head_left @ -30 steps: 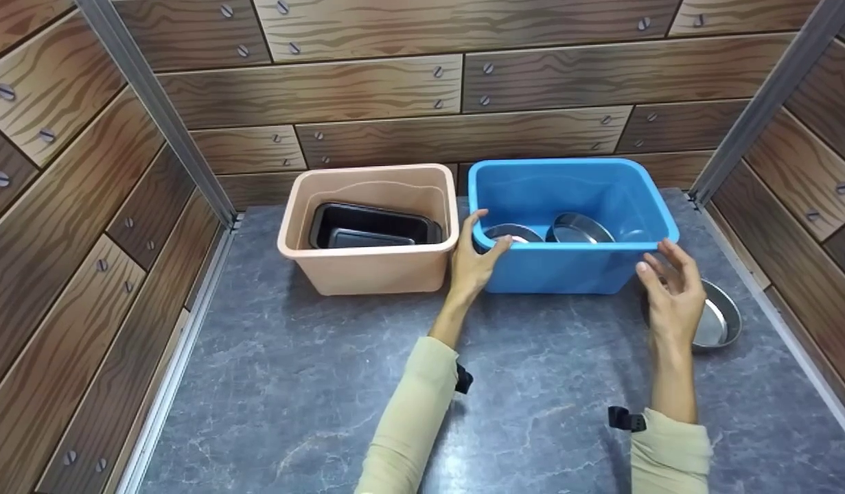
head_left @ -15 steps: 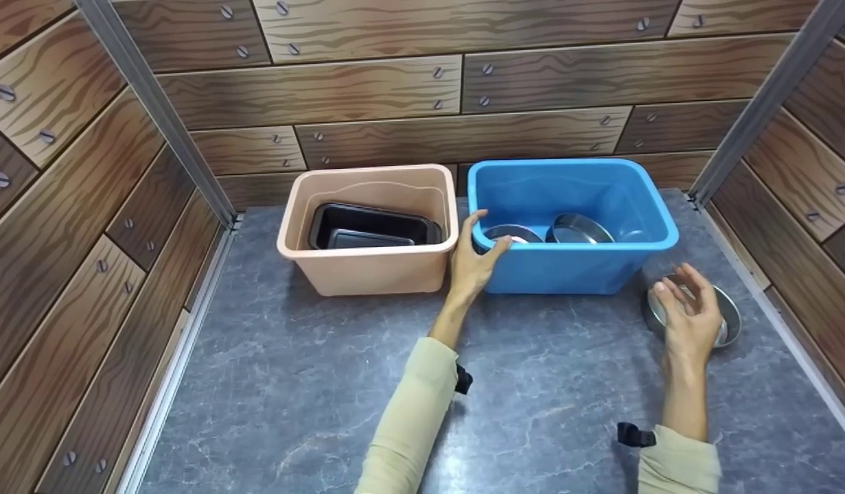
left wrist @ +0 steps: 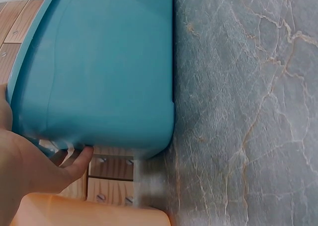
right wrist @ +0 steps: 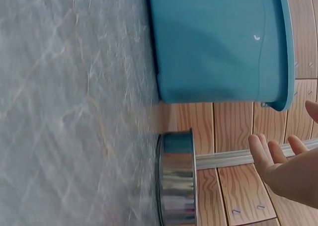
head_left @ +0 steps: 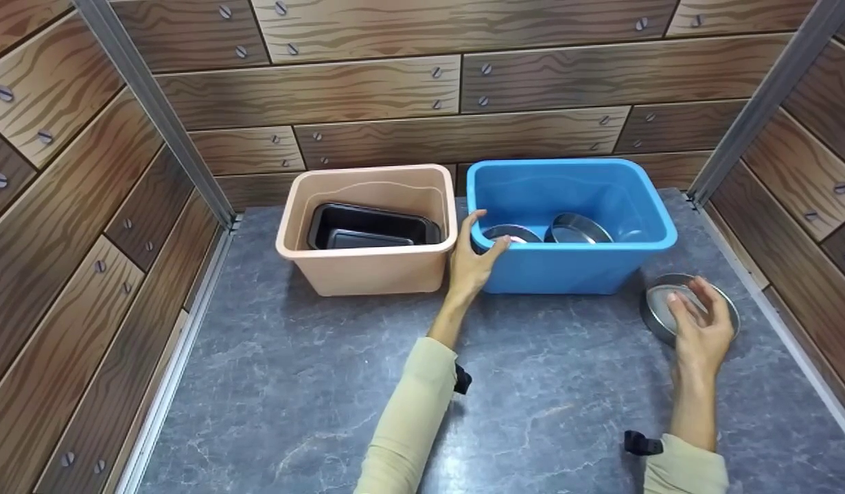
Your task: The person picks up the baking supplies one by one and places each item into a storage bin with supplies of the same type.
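Note:
My left hand grips the near left corner of the blue plastic bin, thumb over the rim. In the left wrist view its fingers curl against the bin's outer wall. Two round metal cake tins lie inside: one tin by the left hand, another tin leaning to its right. Right of the bin, a round metal cake tin sits on the tabletop. Over it hovers my right hand, fingers loosely bent and holding nothing. The right wrist view shows that tin below the fingers.
Close to the left of the blue bin stands a peach plastic bin with a black loaf pan inside. Wood-patterned walls with metal corner posts enclose the grey marbled tabletop at the back and sides.
My right hand has left the blue bin's near right corner and moved right and toward me, over the round cake tin. The left hand keeps its grip on the bin.

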Motion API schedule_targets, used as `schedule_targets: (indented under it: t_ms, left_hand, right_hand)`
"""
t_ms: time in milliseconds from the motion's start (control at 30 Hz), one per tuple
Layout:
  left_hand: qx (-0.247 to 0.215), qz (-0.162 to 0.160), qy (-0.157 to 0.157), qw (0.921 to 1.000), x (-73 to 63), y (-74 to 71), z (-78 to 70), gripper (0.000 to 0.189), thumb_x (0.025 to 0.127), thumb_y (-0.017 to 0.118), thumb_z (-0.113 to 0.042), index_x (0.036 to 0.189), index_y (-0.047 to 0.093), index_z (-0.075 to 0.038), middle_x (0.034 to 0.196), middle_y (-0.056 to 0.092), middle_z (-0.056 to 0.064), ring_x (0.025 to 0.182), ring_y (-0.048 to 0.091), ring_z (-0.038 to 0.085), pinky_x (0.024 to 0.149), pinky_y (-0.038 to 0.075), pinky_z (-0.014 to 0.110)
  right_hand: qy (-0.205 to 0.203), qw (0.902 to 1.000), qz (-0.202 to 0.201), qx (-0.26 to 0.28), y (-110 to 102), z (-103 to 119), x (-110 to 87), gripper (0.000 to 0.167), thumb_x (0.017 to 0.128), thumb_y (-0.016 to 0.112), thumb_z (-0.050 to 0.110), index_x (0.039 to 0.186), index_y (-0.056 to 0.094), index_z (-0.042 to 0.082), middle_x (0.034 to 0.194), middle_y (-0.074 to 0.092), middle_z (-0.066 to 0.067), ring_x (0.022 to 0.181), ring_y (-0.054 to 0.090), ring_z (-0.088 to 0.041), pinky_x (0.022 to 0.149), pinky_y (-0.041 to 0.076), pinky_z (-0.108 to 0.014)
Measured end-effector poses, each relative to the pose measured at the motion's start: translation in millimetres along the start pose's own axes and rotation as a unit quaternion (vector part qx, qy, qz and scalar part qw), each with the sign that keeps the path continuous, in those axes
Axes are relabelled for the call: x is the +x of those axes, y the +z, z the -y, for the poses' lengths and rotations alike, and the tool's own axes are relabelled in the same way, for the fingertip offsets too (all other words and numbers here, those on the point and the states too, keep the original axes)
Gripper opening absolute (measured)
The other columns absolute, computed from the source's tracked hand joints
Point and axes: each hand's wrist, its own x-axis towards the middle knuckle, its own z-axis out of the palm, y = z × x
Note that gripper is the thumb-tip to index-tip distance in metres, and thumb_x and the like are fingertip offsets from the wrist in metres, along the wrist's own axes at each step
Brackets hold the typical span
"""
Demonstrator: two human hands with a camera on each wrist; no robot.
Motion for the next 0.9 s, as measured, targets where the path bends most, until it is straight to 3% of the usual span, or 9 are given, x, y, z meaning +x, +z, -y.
schedule_targets:
  t_ms: [333, 900]
  left_hand:
    - [0.003, 0.0, -0.006, 1.0, 0.2, -0.1, 0.6, 0.067, 0.088, 0.082, -0.043, 0.148, 0.053, -0.035, 0.158, 0.049, -0.005, 0.142, 0.046, 0.013, 0.117, 0.036, 0.037]
    - [0.006, -0.001, -0.008, 0.9999, -0.5, -0.7, -0.9, 0.067, 0.088, 0.081, -0.045, 0.148, 0.052, -0.037, 0.157, 0.049, -0.006, 0.142, 0.046, 0.016, 0.117, 0.037, 0.04]
  right_hand:
    - [0.02, 0.9991, -0.035, 0.015, -19.3, -0.7, 4.8, 0.05, 0.087, 0.074, -0.012, 0.134, 0.066, 0.002, 0.116, 0.066, 0.0, 0.1, 0.064, -0.014, 0.086, 0.052, -0.013]
    - [0.054, 0.9954, -0.077, -0.021, -38.5, -4.9, 8.0, 0.048, 0.086, 0.076, -0.009, 0.13, 0.069, 0.008, 0.114, 0.063, 0.005, 0.102, 0.06, -0.012, 0.086, 0.05, -0.01]
